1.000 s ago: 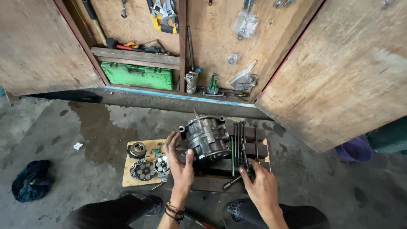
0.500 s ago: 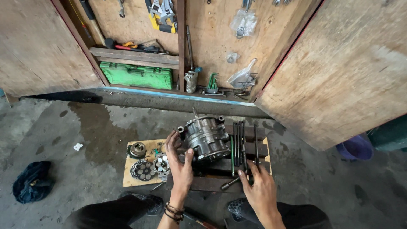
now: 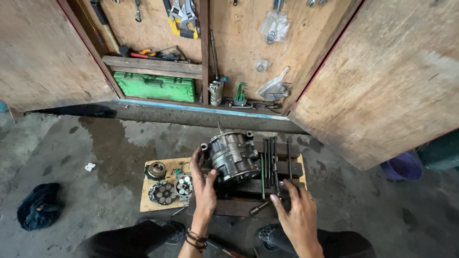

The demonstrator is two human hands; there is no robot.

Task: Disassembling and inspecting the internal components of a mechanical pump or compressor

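1. Head view: a grey metal compressor body (image 3: 233, 155) sits on a low wooden pallet (image 3: 239, 206) on the concrete floor (image 3: 95, 157), straight ahead of the person.
2. The left hand (image 3: 203, 184) is spread wide against the near left side of the compressor body, thumb out to the right and fingers reaching up to the lug at its left edge; it braces the body rather than closing around it.
3. The right hand (image 3: 296, 210) lies well to the right of the compressor body, palm down and fingers fairly open, on the near right part of the pallet.
4. Its fingertips touch, or nearly touch, a short dark socket bar (image 3: 260, 207) lying at a slant; the view is too small to tell whether they grip it.
5. Several long bolts (image 3: 271, 165) lie side by side on the pallet, between the compressor body and the right hand.
6. Left of the left hand, a sheet of cardboard (image 3: 150, 203) carries round metal plates (image 3: 165, 192) and a pulley ring (image 3: 156, 170).
7. A dark rag (image 3: 40, 205) lies far left on the floor.
8. Behind, an open wooden cabinet holds a green case (image 3: 155, 87) and hanging wrenches (image 3: 184, 14).
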